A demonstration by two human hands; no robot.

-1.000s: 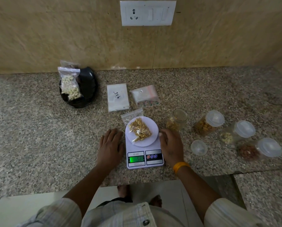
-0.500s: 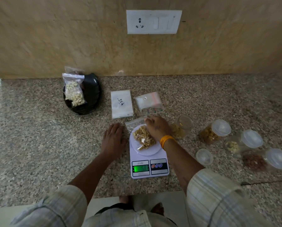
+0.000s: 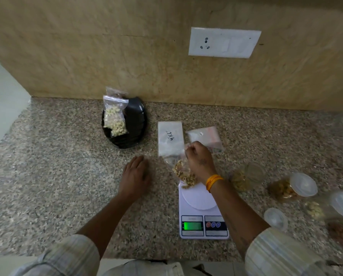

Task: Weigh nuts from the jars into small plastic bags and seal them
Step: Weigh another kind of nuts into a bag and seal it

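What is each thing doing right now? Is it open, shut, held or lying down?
Left hand: flat on the counter, holds nothing.
Right hand: pinches the top of the nut bag.
Nut bag: lifted at the scale's far edge.
Scale: switched on, display lit green.
Open jar: lid off.
Loose lid: lying on the counter.
Cashew bag: lying on the black plate.

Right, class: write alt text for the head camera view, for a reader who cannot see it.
A person's right hand pinches the top of a small clear plastic bag of brown nuts, lifting it off a white digital kitchen scale on a speckled granite counter. The left hand rests flat beside it.
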